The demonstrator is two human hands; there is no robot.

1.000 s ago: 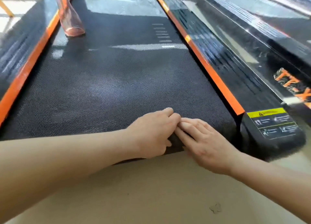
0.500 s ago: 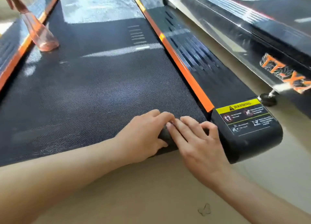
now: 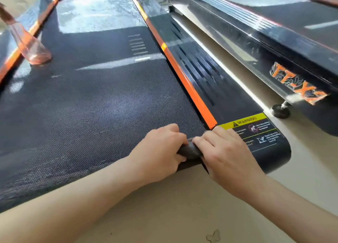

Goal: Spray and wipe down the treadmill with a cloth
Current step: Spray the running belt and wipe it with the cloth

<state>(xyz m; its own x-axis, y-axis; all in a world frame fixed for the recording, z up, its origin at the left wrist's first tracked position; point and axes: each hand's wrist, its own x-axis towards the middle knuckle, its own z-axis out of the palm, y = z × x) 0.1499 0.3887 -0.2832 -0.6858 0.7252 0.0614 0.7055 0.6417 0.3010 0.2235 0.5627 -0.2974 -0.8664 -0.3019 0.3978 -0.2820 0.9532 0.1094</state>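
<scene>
The treadmill's black textured belt (image 3: 95, 100) fills the view, with orange strips and black side rails. Both my hands are at its near end, close to the right rail. A small dark grey cloth (image 3: 190, 150) is bunched between them on the belt's rear edge. My left hand (image 3: 159, 151) curls its fingers over the cloth, thumb under it. My right hand (image 3: 225, 155) grips the cloth's right side, partly over the rail's end cap. An orange see-through spray bottle (image 3: 34, 52) stands on the belt at far left.
The right rail (image 3: 210, 82) carries a yellow warning label (image 3: 245, 123). A second treadmill (image 3: 274, 47) with an orange logo lies to the right, resting on a black foot (image 3: 280, 111). Beige floor (image 3: 173, 206) lies under my arms.
Both hands slid right along the belt's rear edge with the cloth, reaching the orange strip and the warning label. The dark cloth now shows between them.
</scene>
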